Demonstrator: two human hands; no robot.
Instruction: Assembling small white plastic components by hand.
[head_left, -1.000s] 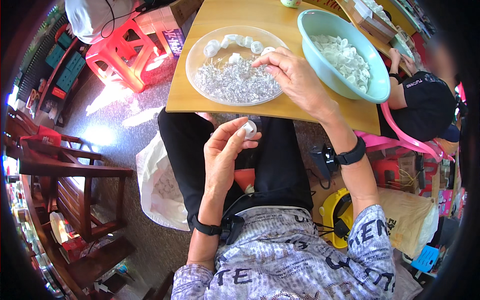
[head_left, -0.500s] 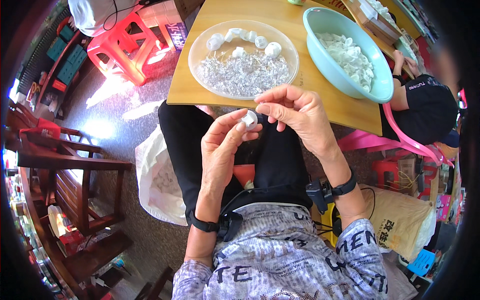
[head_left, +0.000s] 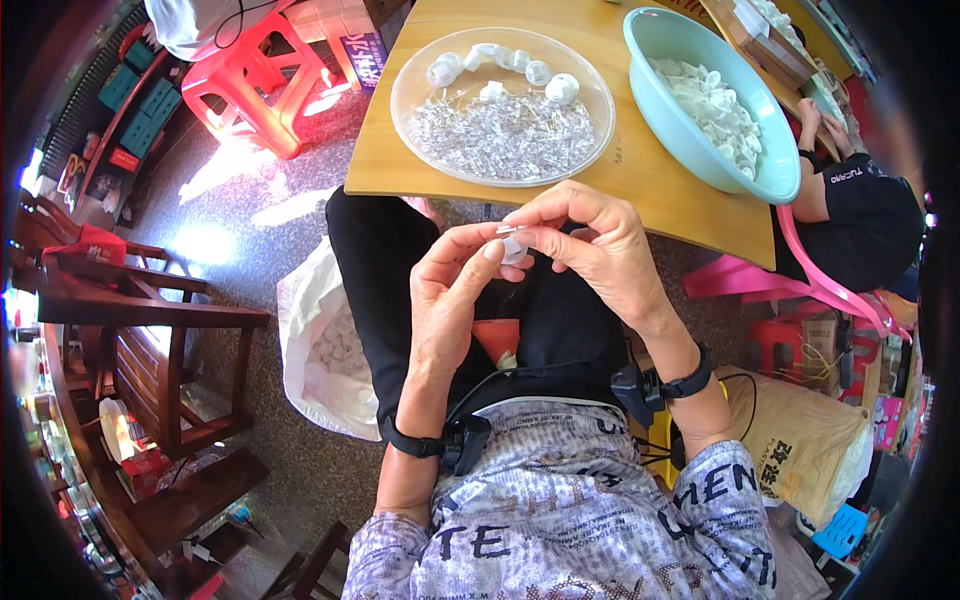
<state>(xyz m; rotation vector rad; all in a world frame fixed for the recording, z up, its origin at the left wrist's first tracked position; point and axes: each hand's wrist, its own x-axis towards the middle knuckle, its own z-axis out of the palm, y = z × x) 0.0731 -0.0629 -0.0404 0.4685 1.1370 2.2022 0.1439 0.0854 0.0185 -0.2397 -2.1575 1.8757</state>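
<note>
Above my lap, my left hand (head_left: 442, 290) pinches a small white plastic fitting (head_left: 514, 251) between thumb and fingers. My right hand (head_left: 600, 245) meets it from the other side, its thumb and forefinger closed on a thin clear plastic piece (head_left: 508, 229) at the fitting's top. Fingers partly cover both parts, so I cannot tell whether they are joined. Just beyond my hands, a round clear tray (head_left: 403, 125) on the table holds a heap of small clear plastic pieces (head_left: 500, 135) and several white fittings (head_left: 537, 73) along its far side.
A light blue basin (head_left: 655, 110) of white plastic parts stands on the right of the wooden table (head_left: 690, 225). A white sack (head_left: 300, 370) is beside my left leg. Wooden chairs (head_left: 150, 315) stand left, a red stool (head_left: 265, 80) farther off. Another person (head_left: 865, 215) sits at right.
My hands have come together; the right fingers now bring the thin clear piece against the white fitting. The fitting has tipped in my left fingers. The whole view has shifted slightly.
</note>
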